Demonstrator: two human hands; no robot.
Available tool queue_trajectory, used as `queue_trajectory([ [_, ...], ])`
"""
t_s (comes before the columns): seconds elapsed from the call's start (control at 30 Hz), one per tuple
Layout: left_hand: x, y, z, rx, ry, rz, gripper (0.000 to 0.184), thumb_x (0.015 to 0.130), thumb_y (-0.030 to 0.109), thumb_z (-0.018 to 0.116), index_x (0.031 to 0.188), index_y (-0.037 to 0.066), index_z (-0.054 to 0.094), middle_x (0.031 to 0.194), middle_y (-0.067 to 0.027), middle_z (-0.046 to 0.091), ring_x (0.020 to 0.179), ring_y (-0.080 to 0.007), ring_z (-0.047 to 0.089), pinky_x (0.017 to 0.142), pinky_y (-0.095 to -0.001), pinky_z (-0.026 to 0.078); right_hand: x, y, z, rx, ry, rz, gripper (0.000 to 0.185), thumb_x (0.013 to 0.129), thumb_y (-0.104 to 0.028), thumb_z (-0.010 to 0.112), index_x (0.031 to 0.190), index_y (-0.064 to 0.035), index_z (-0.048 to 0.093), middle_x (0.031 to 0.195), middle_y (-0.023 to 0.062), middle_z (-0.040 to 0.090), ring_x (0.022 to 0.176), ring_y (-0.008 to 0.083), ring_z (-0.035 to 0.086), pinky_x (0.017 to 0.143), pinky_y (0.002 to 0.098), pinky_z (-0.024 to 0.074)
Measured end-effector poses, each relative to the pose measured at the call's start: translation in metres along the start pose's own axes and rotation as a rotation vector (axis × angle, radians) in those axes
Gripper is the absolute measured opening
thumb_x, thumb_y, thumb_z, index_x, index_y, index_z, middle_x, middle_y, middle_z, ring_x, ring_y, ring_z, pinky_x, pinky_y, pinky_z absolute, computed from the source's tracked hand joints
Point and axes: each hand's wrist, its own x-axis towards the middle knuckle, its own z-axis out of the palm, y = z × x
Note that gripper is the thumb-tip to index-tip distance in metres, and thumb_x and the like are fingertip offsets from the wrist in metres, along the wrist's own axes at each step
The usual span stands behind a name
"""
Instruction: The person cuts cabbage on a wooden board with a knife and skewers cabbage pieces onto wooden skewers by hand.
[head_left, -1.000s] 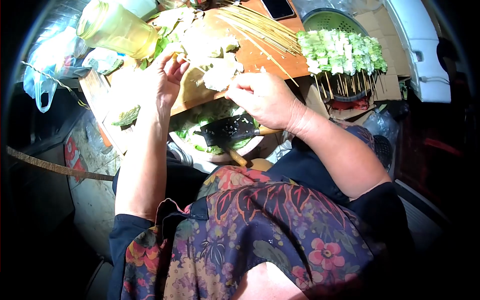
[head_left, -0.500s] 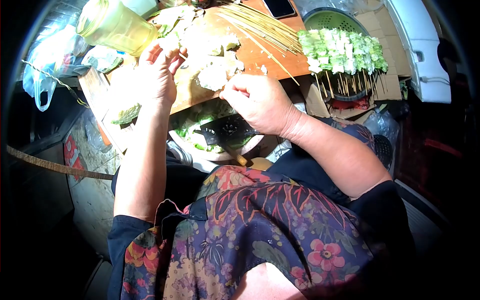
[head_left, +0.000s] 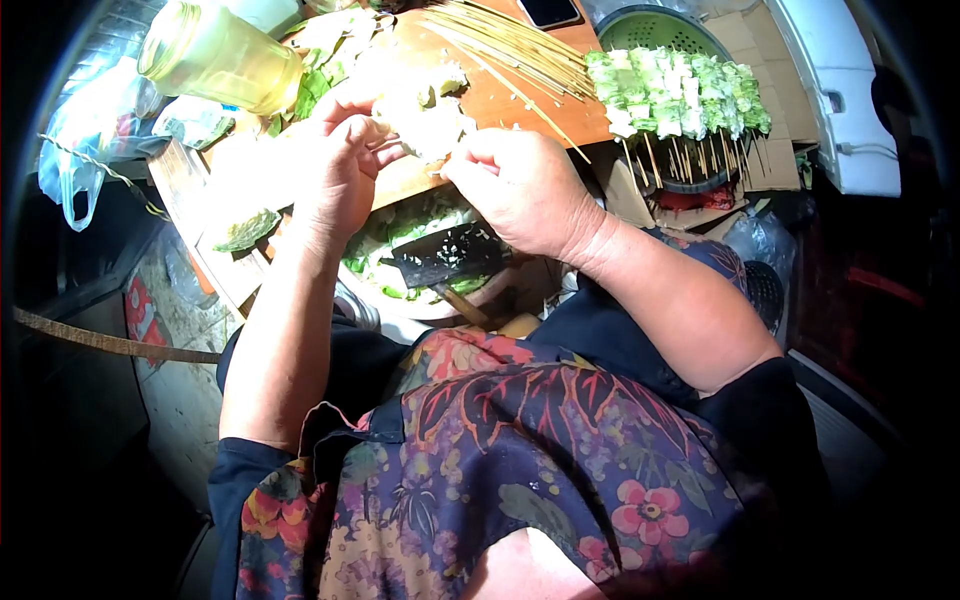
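Observation:
My left hand (head_left: 350,165) is closed in a pinch over the bright wooden board, on something too glared to make out. Facing it, my right hand (head_left: 525,190) has thumb and forefinger pressed together beside pale vegetable pieces (head_left: 430,125); what it grips is hidden. A pile of bamboo skewers (head_left: 510,50) lies on the board (head_left: 490,105) beyond my hands. Skewered green and white vegetable pieces (head_left: 680,95) rest across a green colander (head_left: 665,30) to the right. Below my hands, a cleaver (head_left: 450,255) lies over a bowl of chopped greens (head_left: 405,228).
A tilted yellowish jar (head_left: 225,60) and plastic bags (head_left: 100,125) are at the left. A phone (head_left: 549,11) lies at the board's far edge. A green rind piece (head_left: 246,231) is near the left edge, and a white box (head_left: 840,90) stands at the right.
My left hand has moved right and slightly nearer, toward my right hand. My right hand has shifted only slightly. The whole view has drifted a little up and left.

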Motion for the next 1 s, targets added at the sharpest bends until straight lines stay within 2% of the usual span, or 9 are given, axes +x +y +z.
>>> queue_trajectory([
  [0.27,0.009,-0.004,0.000,0.168,0.127,-0.064,0.030,0.087,0.027,0.055,0.110,0.009,0.051,0.084,-0.0004,0.057,0.086,-0.0162,0.057,0.081,-0.0397,0.048,0.003,0.007,-0.001,0.067,0.009,-0.028,0.022,0.088,-0.020,0.058,0.085,0.0002,0.066,0.062,0.0048,0.058,0.056,0.0120,0.051,0.057,0.0289,0.0432],
  [0.33,0.016,-0.009,0.005,0.181,0.261,0.031,0.034,0.090,0.032,0.052,0.113,0.008,0.053,0.089,-0.0019,0.059,0.092,-0.0169,0.057,0.083,-0.0418,0.047,0.007,0.008,-0.004,0.073,-0.012,0.010,0.023,0.088,-0.021,0.058,0.085,0.0000,0.067,0.062,0.0035,0.058,0.056,0.0108,0.051,0.056,0.0283,0.0432],
  [0.47,0.035,-0.002,0.002,0.293,0.341,0.009,0.032,0.090,0.026,0.053,0.116,0.007,0.055,0.096,-0.0035,0.062,0.093,-0.0173,0.059,0.083,-0.0391,0.047,0.012,0.012,-0.012,0.183,-0.044,0.148,0.020,0.091,-0.016,0.054,0.093,-0.0026,0.068,0.058,-0.0011,0.050,0.054,0.0036,0.046,0.052,0.0206,0.0386],
  [0.53,0.047,-0.004,-0.005,0.351,0.472,-0.007,0.031,0.091,0.020,0.055,0.118,0.006,0.056,0.099,-0.0042,0.063,0.088,-0.0165,0.061,0.080,-0.0354,0.048,0.014,0.012,-0.021,0.117,0.004,0.063,0.024,0.085,-0.024,0.057,0.084,-0.0043,0.070,0.073,0.0107,0.067,0.069,0.0202,0.064,0.068,0.0309,0.0498],
  [0.57,0.052,-0.009,-0.010,0.374,0.497,-0.014,0.031,0.090,0.016,0.058,0.119,0.006,0.057,0.097,-0.0040,0.064,0.082,-0.0155,0.061,0.077,-0.0321,0.048,0.014,0.013,-0.024,0.120,0.000,0.136,0.025,0.086,-0.024,0.056,0.084,-0.0049,0.071,0.075,0.0092,0.068,0.070,0.0168,0.065,0.069,0.0287,0.0498],
  [0.67,0.063,-0.027,-0.020,0.519,0.486,-0.144,0.030,0.090,0.018,0.061,0.118,0.006,0.059,0.094,-0.0040,0.065,0.080,-0.0139,0.060,0.073,-0.0300,0.049,0.016,0.017,-0.027,0.217,0.051,0.196,0.025,0.086,-0.024,0.056,0.085,-0.0042,0.071,0.075,0.0092,0.068,0.071,0.0158,0.064,0.070,0.0277,0.0497],
  [0.73,0.070,-0.036,-0.020,0.618,0.497,-0.244,0.030,0.090,0.019,0.063,0.117,0.008,0.062,0.090,-0.0042,0.064,0.075,-0.0122,0.059,0.065,-0.0248,0.049,0.016,0.012,-0.031,0.210,0.050,0.207,0.025,0.086,-0.024,0.056,0.085,-0.0038,0.071,0.075,0.0090,0.068,0.071,0.0156,0.064,0.070,0.0276,0.0496],
  [0.93,0.076,-0.044,-0.005,0.795,0.350,-0.277,0.028,0.092,0.022,0.061,0.110,0.002,0.064,0.083,-0.0038,0.064,0.069,-0.0100,0.056,0.059,-0.0254,0.047,0.015,0.012,-0.036,0.201,0.051,0.255,0.027,0.087,-0.025,0.056,0.087,-0.0032,0.071,0.075,0.0085,0.068,0.071,0.0148,0.064,0.070,0.0278,0.0496],
  [1.0,0.077,-0.036,0.002,0.819,0.337,-0.407,0.025,0.092,0.022,0.059,0.104,0.000,0.065,0.080,-0.0025,0.063,0.065,-0.0094,0.054,0.058,-0.0255,0.047,0.015,0.015,-0.036,0.309,0.031,0.207,0.023,0.093,-0.018,0.052,0.090,-0.0002,0.067,0.057,-0.0059,0.045,0.051,0.0010,0.040,0.048,0.0182,0.0316],
])
